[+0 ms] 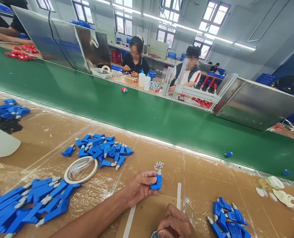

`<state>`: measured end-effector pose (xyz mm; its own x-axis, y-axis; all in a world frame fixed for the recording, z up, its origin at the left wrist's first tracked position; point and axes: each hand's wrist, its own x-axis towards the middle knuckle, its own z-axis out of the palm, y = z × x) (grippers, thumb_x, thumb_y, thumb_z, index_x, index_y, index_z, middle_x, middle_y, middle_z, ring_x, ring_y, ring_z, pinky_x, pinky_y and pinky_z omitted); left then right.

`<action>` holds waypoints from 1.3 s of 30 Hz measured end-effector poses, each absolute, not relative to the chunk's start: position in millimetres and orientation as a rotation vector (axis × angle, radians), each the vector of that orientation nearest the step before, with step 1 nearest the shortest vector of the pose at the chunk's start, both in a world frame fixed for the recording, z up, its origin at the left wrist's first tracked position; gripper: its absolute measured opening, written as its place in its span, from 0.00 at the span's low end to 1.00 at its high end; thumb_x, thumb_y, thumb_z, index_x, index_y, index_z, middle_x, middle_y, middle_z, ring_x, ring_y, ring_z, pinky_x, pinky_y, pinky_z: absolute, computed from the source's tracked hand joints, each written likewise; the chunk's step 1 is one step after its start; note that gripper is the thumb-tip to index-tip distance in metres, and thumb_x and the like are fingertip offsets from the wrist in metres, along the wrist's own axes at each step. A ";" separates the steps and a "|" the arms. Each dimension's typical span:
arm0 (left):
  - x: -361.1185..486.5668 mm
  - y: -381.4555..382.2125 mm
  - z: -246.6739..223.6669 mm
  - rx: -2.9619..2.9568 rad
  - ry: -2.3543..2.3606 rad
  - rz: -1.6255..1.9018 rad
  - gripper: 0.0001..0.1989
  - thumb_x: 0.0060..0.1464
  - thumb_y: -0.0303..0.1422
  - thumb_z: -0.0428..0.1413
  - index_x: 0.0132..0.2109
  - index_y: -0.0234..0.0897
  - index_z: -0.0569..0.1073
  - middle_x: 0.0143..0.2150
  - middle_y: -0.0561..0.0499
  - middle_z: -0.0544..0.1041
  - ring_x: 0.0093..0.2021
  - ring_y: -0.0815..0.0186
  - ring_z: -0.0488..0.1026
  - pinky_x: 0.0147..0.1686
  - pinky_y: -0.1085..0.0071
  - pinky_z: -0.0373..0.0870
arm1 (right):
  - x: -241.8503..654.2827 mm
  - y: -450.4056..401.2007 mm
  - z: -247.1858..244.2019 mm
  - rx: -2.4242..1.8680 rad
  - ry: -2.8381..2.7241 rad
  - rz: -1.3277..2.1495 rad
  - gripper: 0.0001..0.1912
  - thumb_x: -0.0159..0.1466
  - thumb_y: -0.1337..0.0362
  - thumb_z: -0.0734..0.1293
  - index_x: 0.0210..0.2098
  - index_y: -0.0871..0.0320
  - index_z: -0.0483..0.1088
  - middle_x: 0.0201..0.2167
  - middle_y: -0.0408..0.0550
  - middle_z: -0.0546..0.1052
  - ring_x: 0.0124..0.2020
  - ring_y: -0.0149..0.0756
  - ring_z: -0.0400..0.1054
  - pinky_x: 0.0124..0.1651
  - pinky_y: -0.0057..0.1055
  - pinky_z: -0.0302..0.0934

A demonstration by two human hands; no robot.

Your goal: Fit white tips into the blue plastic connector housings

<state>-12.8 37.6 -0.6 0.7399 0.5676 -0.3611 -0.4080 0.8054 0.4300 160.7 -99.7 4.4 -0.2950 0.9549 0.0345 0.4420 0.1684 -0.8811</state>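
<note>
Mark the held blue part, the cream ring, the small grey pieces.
Held blue part [158, 182]: head view, middle of blue body.
Cream ring [79, 181]: head view, near rim.
Small grey pieces [158, 166]: head view, cluster's middle.

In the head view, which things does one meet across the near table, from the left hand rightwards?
Left hand with blue plastic part, right hand, heap of blue plastic parts, jar.

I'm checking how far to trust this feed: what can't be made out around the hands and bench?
All in the head view:
- Round object at the right hand: cut off by the bottom edge, partly covered by that hand.
- Lower left side of the held blue plastic part: hidden by the left hand.
- Small grey pieces: too small for their exact shape.
- White container: cut off by the left edge.
</note>
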 end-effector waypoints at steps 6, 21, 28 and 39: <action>-11.4 36.7 -2.0 0.326 0.524 0.548 0.18 0.32 0.28 0.74 0.33 0.30 0.80 0.29 0.51 0.79 0.24 0.72 0.74 0.23 0.77 0.74 | 155.1 -98.6 -1.1 -1.270 -1.818 0.957 0.25 0.68 0.44 0.61 0.32 0.55 0.81 0.25 0.42 0.64 0.25 0.32 0.61 0.27 0.28 0.54; -10.7 33.4 0.2 0.356 0.488 0.526 0.13 0.39 0.28 0.72 0.34 0.28 0.81 0.26 0.48 0.79 0.24 0.71 0.76 0.25 0.80 0.73 | 153.8 -97.3 -0.3 -1.312 -1.472 1.222 0.30 0.60 0.36 0.66 0.25 0.58 0.76 0.24 0.41 0.64 0.25 0.30 0.58 0.28 0.27 0.53; -6.6 26.1 7.7 0.387 0.483 0.484 0.16 0.36 0.35 0.74 0.31 0.28 0.81 0.24 0.49 0.78 0.24 0.71 0.77 0.26 0.82 0.72 | 159.4 -86.8 6.1 -1.328 -0.785 1.545 0.29 0.50 0.39 0.75 0.27 0.60 0.71 0.20 0.41 0.70 0.17 0.23 0.57 0.15 0.18 0.46; -0.7 11.8 2.5 0.406 0.468 0.369 0.15 0.41 0.37 0.72 0.27 0.29 0.80 0.23 0.49 0.76 0.22 0.73 0.73 0.24 0.81 0.67 | 158.3 -64.3 49.2 -1.474 -0.911 0.765 0.22 0.58 0.43 0.72 0.28 0.57 0.77 0.21 0.43 0.74 0.22 0.30 0.65 0.26 0.24 0.59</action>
